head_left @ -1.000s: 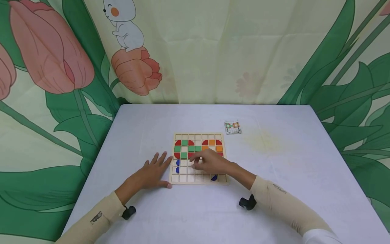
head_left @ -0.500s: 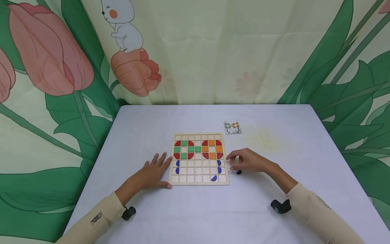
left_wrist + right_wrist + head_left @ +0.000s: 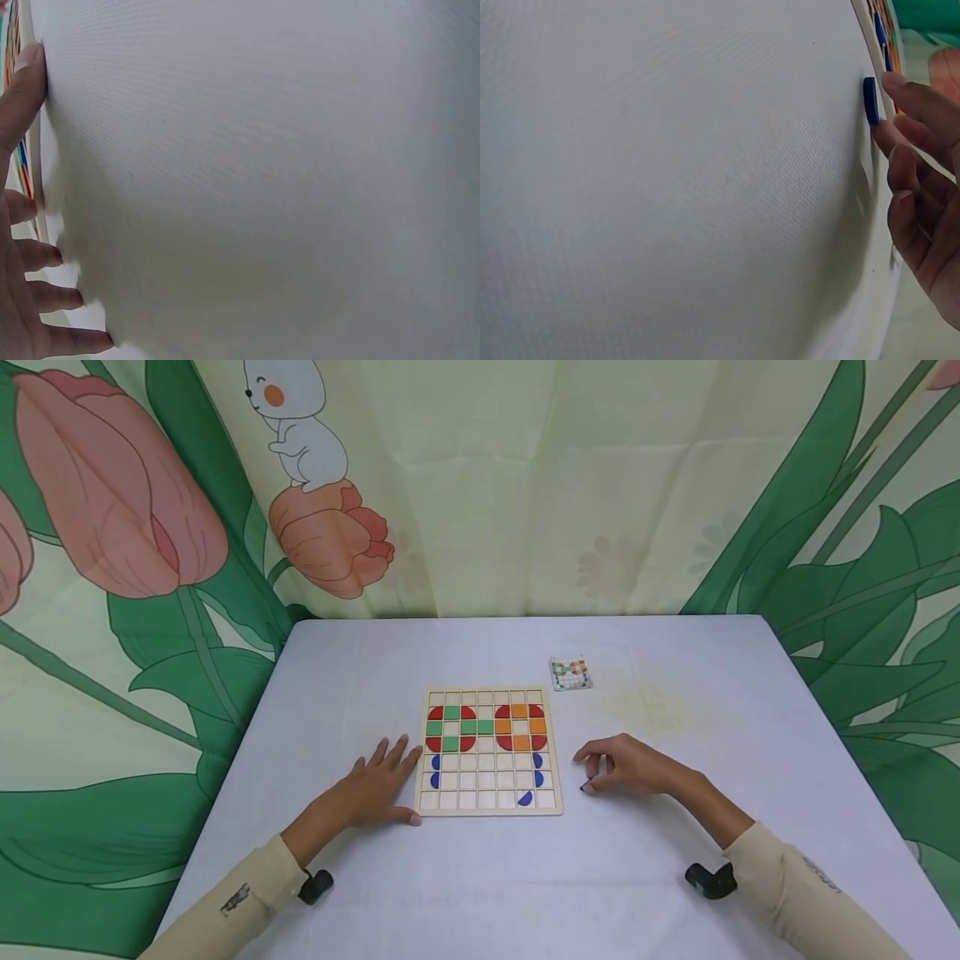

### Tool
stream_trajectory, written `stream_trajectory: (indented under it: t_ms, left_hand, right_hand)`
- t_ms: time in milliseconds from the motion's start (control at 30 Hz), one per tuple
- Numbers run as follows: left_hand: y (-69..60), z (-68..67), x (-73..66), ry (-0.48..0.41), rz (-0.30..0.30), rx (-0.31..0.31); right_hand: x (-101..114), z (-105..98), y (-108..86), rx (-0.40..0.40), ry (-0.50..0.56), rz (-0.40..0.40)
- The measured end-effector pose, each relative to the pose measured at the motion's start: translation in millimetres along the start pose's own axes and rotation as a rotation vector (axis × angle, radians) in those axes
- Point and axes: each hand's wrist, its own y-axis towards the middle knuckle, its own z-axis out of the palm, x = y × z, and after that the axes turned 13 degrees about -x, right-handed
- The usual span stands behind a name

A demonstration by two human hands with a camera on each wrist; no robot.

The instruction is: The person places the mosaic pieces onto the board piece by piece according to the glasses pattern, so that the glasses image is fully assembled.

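Note:
In the head view a square wooden grid board [image 3: 468, 799] bears red, green and orange pieces in its upper rows. Several blue half-circle pieces [image 3: 526, 797] lie in its lower cells. My left hand [image 3: 378, 785] lies spread on the table, its fingertips and thumb at the board's left edge. To the right of the board, my right hand [image 3: 633, 766] has curled fingers and pinches a blue half-circle piece [image 3: 871, 101] at the fingertips. That piece is tilted, seen nearly edge-on, and partly covered by the thumb in the head view.
A small pattern card [image 3: 571, 673] lies beyond the board's upper right corner. White cloth covers the table [image 3: 480, 885], and a printed tulip curtain [image 3: 495, 485] hangs behind its far edge. Each wrist wears a black camera [image 3: 711, 881].
My right hand has left the board, moved right and taken the loose blue half-circle piece at the table. Two blue pieces now show in the board's right column. The left hand stays put.

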Motion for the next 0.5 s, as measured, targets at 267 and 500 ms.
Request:
stream_trajectory:
  t_ms: [267, 500]
  left_hand:
    - [0.3, 1.9, 0.4, -0.023, -0.014, 0.015]
    - [0.4, 2.6, 1.3, -0.004, -0.002, -0.001]
  right_hand:
    - [-3.8, 2.7, -4.4, 0.058, 0.013, -0.035]
    - [-7.4, 0.0, -7.8, 0.08, 0.011, -0.053]
